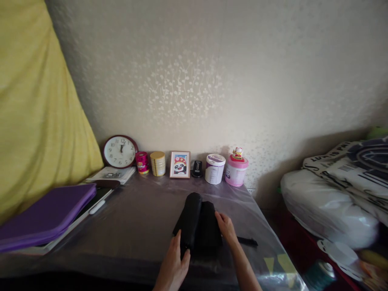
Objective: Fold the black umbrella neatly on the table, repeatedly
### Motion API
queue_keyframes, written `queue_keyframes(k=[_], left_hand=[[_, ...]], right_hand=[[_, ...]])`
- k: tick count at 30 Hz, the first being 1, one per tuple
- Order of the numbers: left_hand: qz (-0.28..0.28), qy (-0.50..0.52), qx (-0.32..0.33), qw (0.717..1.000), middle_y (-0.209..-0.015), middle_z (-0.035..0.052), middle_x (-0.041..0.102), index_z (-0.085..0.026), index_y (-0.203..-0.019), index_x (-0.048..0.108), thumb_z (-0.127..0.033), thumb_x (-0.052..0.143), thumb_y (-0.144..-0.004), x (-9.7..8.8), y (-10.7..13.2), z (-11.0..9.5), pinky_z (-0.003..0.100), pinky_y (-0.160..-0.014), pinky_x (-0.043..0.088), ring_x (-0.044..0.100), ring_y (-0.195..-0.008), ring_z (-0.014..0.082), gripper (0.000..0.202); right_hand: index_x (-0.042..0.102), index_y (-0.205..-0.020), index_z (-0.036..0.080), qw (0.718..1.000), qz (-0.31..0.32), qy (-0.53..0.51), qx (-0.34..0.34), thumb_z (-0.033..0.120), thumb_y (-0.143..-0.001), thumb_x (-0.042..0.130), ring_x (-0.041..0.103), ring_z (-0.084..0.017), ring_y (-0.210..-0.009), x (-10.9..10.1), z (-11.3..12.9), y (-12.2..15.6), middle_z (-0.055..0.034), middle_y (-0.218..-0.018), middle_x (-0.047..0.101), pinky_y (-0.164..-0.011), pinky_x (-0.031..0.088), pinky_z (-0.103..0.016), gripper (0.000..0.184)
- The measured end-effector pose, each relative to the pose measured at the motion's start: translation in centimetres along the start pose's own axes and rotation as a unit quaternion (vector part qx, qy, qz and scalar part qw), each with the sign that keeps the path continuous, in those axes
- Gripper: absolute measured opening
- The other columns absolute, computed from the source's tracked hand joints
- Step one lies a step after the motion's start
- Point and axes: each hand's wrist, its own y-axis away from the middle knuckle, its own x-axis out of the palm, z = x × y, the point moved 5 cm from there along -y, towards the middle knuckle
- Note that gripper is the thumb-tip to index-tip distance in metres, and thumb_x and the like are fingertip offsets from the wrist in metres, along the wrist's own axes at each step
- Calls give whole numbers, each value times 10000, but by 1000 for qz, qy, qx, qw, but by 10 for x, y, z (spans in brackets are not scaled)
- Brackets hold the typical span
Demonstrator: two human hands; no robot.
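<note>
A black folded umbrella point(197, 220) lies on the plastic-covered table point(142, 218), near its front edge. My left hand point(174, 262) rests at the near end of the rolled part, fingers together and curled against it. My right hand point(226, 228) lies on the right side of the black fabric with fingers pressed on it. A black strap point(247, 241) trails out to the right of my right wrist.
Along the wall stand a round clock point(119, 151), a red tin point(142, 162), a yellow tin point(158, 163), a panda picture frame point(180, 164), a white tub point(215, 168) and a pink tub point(236, 170). A purple case point(45, 216) lies left. Bedding point(339, 194) is piled right.
</note>
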Motion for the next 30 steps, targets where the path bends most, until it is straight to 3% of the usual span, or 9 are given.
queue_keyframes(k=[5, 12, 18, 30], left_hand=[[3, 24, 1, 1000, -1355, 189, 362, -28, -1334, 218, -273, 322, -813, 0, 0, 1, 356, -1046, 289, 367, -1255, 215, 585], [10, 13, -2, 1000, -1368, 202, 319, -17, -1344, 175, -259, 291, -818, 3, 2, 0, 373, -1032, 306, 351, -1263, 226, 591], [19, -5, -14, 1000, -1372, 212, 308, -9, -1353, 151, -249, 274, -814, 2, 3, -3, 361, -989, 357, 409, -1223, 228, 603], [27, -48, -19, 998, -1340, 212, 368, -5, -1349, 187, -270, 268, -790, -2, 4, -13, 334, -944, 395, 473, -1167, 225, 624]], right_hand=[[647, -591, 175, 1000, -5, -5, -6, 500, -692, 449, 578, -205, -622, 5, 8, -6, -52, -594, 632, -589, 408, -282, 394], [695, -731, 136, 998, 19, -61, -25, 515, -679, 476, 599, -201, -657, 9, 24, -10, -61, -671, 675, -584, 439, -269, 441], [686, -863, 104, 994, 26, -104, -37, 513, -692, 498, 617, -194, -653, 26, 53, -15, -70, -727, 687, -565, 457, -263, 482], [659, -940, 165, 995, 41, 66, -59, 312, -767, 533, 643, -195, -821, 78, 95, -11, -72, -835, 701, -688, 447, -248, 259]])
